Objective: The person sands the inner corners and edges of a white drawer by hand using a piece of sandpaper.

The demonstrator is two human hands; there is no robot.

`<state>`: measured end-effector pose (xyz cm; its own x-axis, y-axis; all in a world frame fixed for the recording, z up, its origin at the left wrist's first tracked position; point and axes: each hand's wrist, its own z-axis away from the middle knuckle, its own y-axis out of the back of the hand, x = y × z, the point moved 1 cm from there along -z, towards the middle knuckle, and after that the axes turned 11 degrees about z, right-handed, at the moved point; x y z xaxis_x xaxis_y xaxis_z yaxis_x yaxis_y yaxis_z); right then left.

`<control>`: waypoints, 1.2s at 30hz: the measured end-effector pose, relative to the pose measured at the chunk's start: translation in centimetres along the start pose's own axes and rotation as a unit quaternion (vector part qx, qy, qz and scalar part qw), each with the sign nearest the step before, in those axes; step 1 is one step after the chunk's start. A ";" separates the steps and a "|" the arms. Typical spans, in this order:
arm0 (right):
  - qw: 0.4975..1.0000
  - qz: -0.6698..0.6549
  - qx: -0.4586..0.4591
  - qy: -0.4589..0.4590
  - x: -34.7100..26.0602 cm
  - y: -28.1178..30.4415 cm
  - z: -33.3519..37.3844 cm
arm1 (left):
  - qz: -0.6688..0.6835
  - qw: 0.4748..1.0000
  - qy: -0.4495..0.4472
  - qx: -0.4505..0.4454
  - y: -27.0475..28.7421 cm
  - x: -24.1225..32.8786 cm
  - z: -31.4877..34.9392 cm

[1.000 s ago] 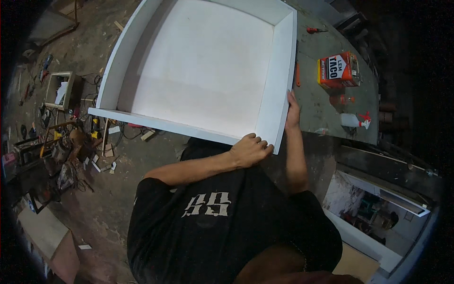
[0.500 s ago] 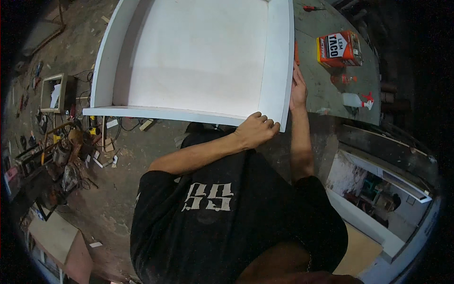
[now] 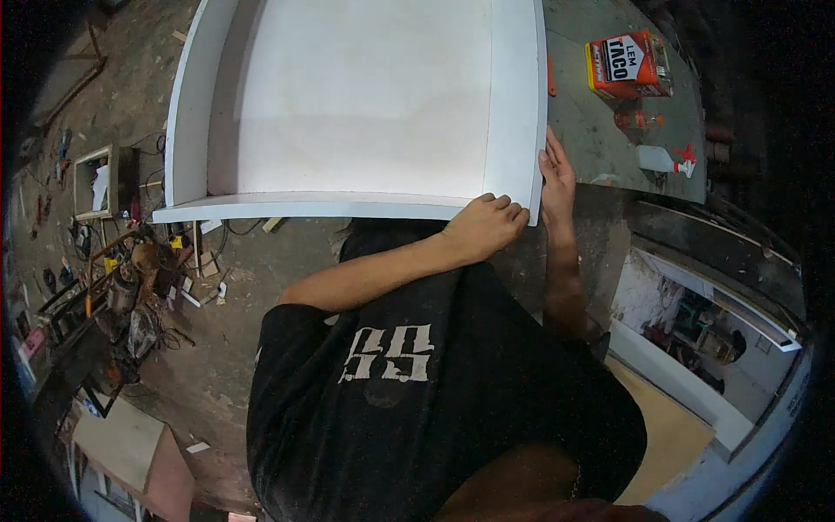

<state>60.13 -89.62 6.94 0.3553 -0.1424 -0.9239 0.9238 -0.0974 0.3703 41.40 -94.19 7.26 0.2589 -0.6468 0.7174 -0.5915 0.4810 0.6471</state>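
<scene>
A large, shallow white box (image 3: 365,113), like an open cabinet or drawer carcass, lies in front of me with its inside facing up. My left hand (image 3: 489,228) is closed over its near edge, close to the near right corner, knuckles up. Against the outer face of the right side panel (image 3: 515,104) rests my right hand (image 3: 558,181), its fingers stretched out along the panel and its thumb near the top edge. Part of the right palm is hidden from view. Just beyond those fingertips an orange object (image 3: 551,76) shows partly from behind the panel.
On the green-grey table (image 3: 578,113) stand an orange-red can (image 3: 628,65), a clear bottle (image 3: 637,120) and a white spray bottle (image 3: 665,160) with a red trigger. Tools, cables and wood scraps litter the floor at left, near a small wooden box (image 3: 94,183).
My right hand has slid back along the side panel toward the near corner. My left hand stays on the near edge. The whole view has shifted slightly.
</scene>
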 end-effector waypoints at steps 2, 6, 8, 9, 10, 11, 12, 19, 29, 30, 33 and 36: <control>1.000 0.013 0.017 0.001 0.5 0.1 1.0 | -0.003 1.000 -0.002 -0.010 0.3 0.0 0.1; 0.999 0.023 0.040 0.000 1.0 -0.2 2.8 | 0.000 1.000 -0.007 -0.008 0.1 -0.4 0.4; 0.998 0.027 0.051 0.012 1.7 0.6 3.9 | 0.012 0.999 -0.024 -0.022 -0.2 -0.3 0.2; 0.998 0.028 0.053 0.022 2.2 1.2 4.4 | 0.020 0.999 -0.036 -0.010 -0.3 -0.3 0.4; 0.997 0.031 0.056 0.035 2.2 1.3 4.8 | 0.028 0.998 -0.049 0.003 -0.4 -0.3 0.4; 0.997 0.025 0.063 0.020 2.2 1.2 5.3 | 0.036 0.997 -0.064 0.015 -0.5 -0.4 0.6; 0.997 0.030 0.073 0.007 2.5 1.0 5.9 | 0.033 0.998 -0.057 -0.001 -0.6 -0.6 0.8; 0.989 0.055 0.134 -0.022 1.4 -0.7 8.1 | 0.038 0.999 -0.024 0.006 1.6 0.1 1.6; 0.962 0.202 0.183 0.018 2.1 -1.3 9.4 | -0.155 0.953 0.242 0.099 18.2 -3.9 18.1; 0.962 0.188 0.192 0.035 2.1 -1.9 9.9 | -0.204 0.938 0.261 0.105 19.7 -4.5 21.0; 0.956 0.156 0.225 0.109 3.5 -2.8 11.4 | -0.248 0.900 0.329 0.142 24.0 -6.4 28.1; 0.944 0.148 0.269 0.121 4.2 -4.2 13.6 | -0.265 0.888 0.311 0.208 24.4 -8.1 30.9</control>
<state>55.85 -103.26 2.80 0.6692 -0.0185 -0.7428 0.5953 -0.5849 0.5509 1.27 -95.49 9.31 0.8813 -0.2020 0.4272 -0.4574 -0.1377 0.8785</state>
